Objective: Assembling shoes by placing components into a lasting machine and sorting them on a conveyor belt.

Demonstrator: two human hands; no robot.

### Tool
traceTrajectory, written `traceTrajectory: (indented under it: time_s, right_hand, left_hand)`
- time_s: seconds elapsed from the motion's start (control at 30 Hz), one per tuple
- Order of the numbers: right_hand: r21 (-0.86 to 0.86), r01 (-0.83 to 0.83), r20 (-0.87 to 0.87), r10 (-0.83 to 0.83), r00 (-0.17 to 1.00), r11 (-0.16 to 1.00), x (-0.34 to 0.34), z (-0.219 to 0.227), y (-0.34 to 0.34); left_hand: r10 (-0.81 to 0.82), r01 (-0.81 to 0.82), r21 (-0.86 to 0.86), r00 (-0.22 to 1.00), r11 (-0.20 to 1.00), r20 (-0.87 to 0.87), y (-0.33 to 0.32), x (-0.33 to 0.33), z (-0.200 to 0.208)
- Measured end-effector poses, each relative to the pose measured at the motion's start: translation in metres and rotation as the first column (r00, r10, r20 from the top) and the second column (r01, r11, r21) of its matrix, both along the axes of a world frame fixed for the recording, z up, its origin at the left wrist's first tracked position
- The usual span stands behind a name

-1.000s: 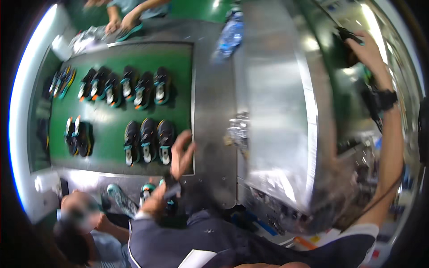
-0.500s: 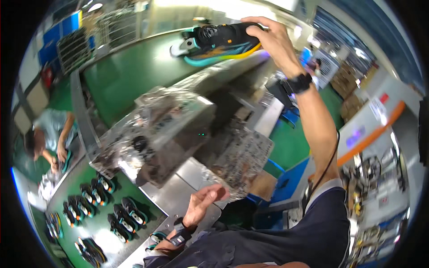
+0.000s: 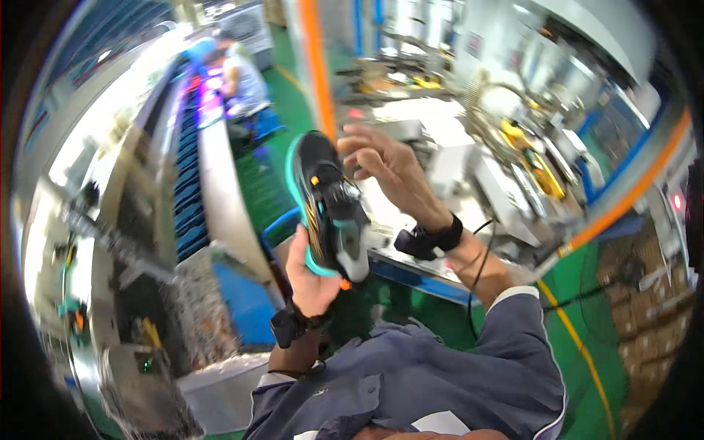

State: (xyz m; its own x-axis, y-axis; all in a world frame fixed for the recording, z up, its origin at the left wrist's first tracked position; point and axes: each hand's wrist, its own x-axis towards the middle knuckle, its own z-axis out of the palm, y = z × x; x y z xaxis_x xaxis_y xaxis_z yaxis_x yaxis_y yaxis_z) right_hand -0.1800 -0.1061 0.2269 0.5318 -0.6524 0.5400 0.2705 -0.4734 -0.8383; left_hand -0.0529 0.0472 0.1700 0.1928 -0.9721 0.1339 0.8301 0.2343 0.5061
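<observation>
A black sneaker (image 3: 330,202) with a teal sole, orange accents and a grey heel stands toe up in front of me. My left hand (image 3: 312,282) grips it low down, by the heel end, with the thumb along the sole side. To the right of the toe, my right hand (image 3: 385,165) is raised with its fingers apart and nothing in it. A small gap seems to lie between its fingertips and the shoe. Both wrists wear black straps.
On the left runs a conveyor (image 3: 189,176) with dark items in a row. A person (image 3: 246,81) sits at its far end. Ahead and right is a machine bench (image 3: 440,176) with metal parts, edged by orange bars (image 3: 623,202). Stacked boxes (image 3: 649,330) stand at right.
I have turned to the right, away from the green table with the shoes. The sneaker has passed from my right hand to my left and now stands toe up.
</observation>
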Motion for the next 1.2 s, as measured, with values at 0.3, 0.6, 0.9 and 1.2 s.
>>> traceTrajectory:
  time_s: [0.3, 0.6, 0.9, 1.2]
  right_hand:
    - [0.524, 0.509, -0.014, -0.590, 0.807, 0.683, -0.219, -0.110, -0.048]
    - [0.411, 0.859, -0.198, -0.889, 0.412, 0.306, -0.369, -0.138, -0.098]
    - [0.179, 0.980, -0.420, -0.894, 0.157, 0.088, -0.406, -0.114, -0.127]
    - [0.008, 0.954, -0.671, -0.705, 0.228, 0.300, -0.397, -0.105, -0.294]
  left_hand:
    - [-0.044, -0.020, 0.068, 0.573, 0.998, 0.818, -0.171, -0.206, -0.044]
    - [-0.078, 0.032, 0.073, 0.207, 0.997, 0.975, -0.412, -0.281, -0.181]
    - [-0.316, -0.297, 0.246, -0.218, 0.923, 0.923, -0.536, -0.344, -0.244]
    - [-0.751, 0.455, 0.654, 0.599, 0.604, 0.278, -0.455, -0.244, -0.149]
